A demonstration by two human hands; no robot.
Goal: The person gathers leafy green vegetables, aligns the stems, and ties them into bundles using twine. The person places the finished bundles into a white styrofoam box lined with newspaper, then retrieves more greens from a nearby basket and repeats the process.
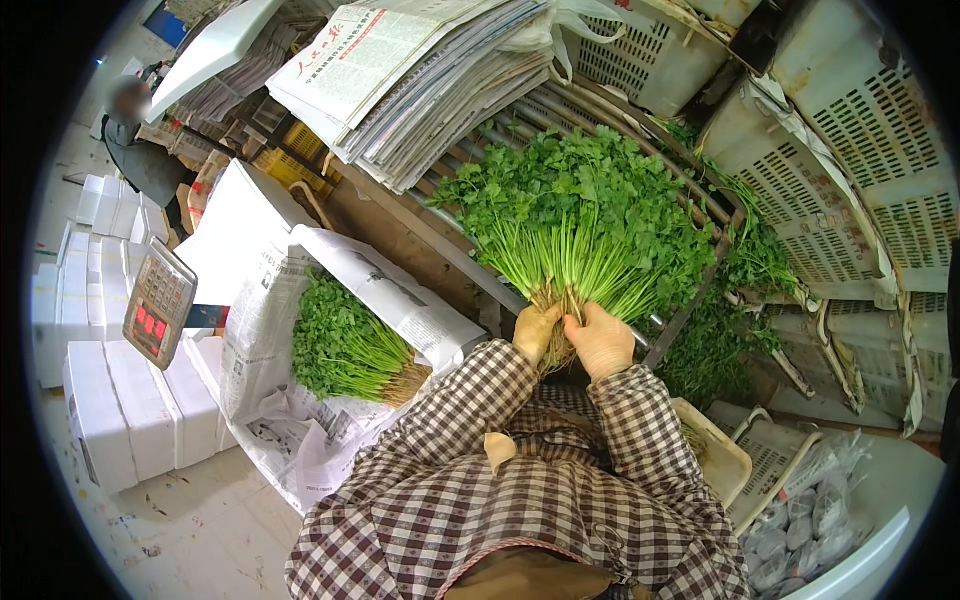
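Observation:
A large fanned bunch of fresh coriander (577,217) lies before me on a slatted metal rack, leaves pointing away and pale roots towards my body. My left hand (534,334) grips the stem bases and roots from the left. Close beside it, my right hand (602,343) holds the right part of the same root end, thumb on the stems. Thin reddish bands run around the back of that hand. To the left, more coriander (349,341) rests inside sheets of newspaper (255,375), its brownish roots facing my left sleeve.
A thick stack of newspapers (420,90) sits on the metal rack (442,217). A scale display (159,304) stands left, near white foam boxes (127,412). Plastic crates (795,195) line the right, with loose greens (705,352) below. A person (139,150) is at far left.

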